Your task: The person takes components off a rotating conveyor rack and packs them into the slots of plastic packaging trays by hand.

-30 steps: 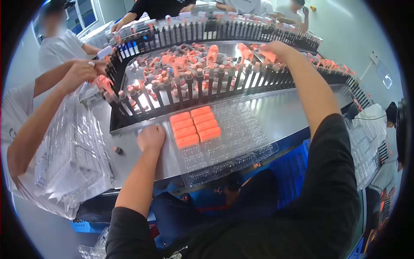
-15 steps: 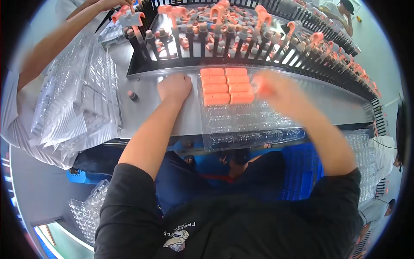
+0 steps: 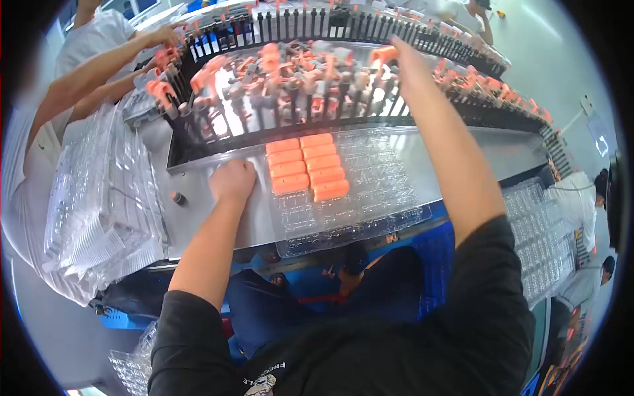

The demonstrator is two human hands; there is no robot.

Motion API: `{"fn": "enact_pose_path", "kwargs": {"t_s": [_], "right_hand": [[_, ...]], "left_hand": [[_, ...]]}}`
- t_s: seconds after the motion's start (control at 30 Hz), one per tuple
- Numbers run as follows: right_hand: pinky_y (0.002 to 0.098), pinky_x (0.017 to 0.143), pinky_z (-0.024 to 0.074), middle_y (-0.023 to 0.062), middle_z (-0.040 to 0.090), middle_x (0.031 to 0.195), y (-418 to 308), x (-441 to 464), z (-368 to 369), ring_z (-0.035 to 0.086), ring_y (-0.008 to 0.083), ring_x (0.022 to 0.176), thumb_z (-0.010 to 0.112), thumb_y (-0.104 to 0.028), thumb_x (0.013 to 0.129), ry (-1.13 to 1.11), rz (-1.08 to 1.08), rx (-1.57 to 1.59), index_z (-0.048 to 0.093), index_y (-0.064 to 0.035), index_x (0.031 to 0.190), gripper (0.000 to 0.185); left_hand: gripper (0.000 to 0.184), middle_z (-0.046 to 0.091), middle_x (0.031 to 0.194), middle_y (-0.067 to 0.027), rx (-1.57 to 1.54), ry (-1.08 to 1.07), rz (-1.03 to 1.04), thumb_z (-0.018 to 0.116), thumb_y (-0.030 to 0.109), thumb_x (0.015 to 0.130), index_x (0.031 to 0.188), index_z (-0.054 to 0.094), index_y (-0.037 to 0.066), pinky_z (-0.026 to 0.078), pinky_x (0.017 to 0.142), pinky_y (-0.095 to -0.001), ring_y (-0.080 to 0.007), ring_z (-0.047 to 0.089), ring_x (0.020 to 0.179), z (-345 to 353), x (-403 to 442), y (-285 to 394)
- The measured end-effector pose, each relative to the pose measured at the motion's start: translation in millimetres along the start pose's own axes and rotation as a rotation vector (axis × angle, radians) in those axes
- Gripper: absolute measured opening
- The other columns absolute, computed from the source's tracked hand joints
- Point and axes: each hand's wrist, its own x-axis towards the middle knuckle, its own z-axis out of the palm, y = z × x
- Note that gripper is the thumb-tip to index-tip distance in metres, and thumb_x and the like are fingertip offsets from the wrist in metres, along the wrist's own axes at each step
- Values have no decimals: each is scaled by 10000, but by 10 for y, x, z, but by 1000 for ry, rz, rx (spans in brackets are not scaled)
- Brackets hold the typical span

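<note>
My left hand rests on the metal tabletop as a closed fist, just left of a clear plastic tray; nothing sticks out of it. Rounded orange plastic pieces lie in two columns in the tray's left part, while its right and near parts show bare moulded pockets. My right hand is stretched far forward over the black-pegged rack. It is beside an orange curved clip near the peg tops. Motion smears its fingers, so whether they grip the clip does not show.
Many orange and grey parts lie behind the pegs. On the left stands a tall stack of clear trays, with a small dark peg close by. More clear trays are at the right. Another person's arm reaches to the rack's left end.
My right hand has left the tray's orange pieces and moved forward to the rack. My left fist stays on the tabletop. The head view has shifted, showing more of the rack.
</note>
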Motion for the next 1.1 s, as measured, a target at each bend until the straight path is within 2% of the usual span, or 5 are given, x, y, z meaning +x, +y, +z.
{"fn": "enact_pose_path", "kwargs": {"t_s": [0.17, 0.3, 0.67, 0.73, 1.1], "right_hand": [[288, 468, 460, 69, 691, 694, -213, 471, 491, 633, 130, 555, 767, -164, 853, -365, 32, -1028, 731, -52, 884, 122], [340, 640, 527, 95, 761, 901, -612, 342, 557, 706, 168, 784, 805, -227, 803, -696, -212, -1376, 758, -36, 1021, 293], [451, 986, 528, 158, 679, 1332, 378, -1838, 782, 657, 374, 1163, 702, -248, 931, -656, -928, -860, 675, -51, 1258, 382], [463, 1025, 517, 168, 669, 1346, 574, -2237, 812, 649, 378, 1193, 678, -167, 909, -836, -618, -847, 657, -35, 1280, 395], [453, 944, 518, 93, 741, 1087, 975, -2185, 738, 705, 296, 1031, 698, -172, 875, -541, -898, -921, 735, -89, 1076, 221]], "left_hand": [[440, 760, 1088, -194, 44, -7, 16, 473, 381, 965, 1052, 796, 95, 560, 927, -511, -390, 727, 1038, -47, -11, 11], [443, 760, 1089, -194, 33, 13, 4, 478, 389, 966, 1025, 803, 94, 565, 923, -504, -385, 727, 1044, -73, 0, 88], [399, 759, 1077, -197, -28, 4, -24, 519, 398, 938, 1029, 798, 128, 568, 911, -518, -388, 733, 1022, 167, 118, -120], [407, 759, 1079, -201, -34, -32, -29, 516, 401, 942, 1040, 795, 121, 569, 912, -516, -391, 732, 1025, 89, 90, -125], [399, 761, 1104, -182, 56, -19, 27, 480, 346, 963, 1053, 800, 126, 573, 913, -498, -373, 731, 1047, -39, 5, 23]]}}
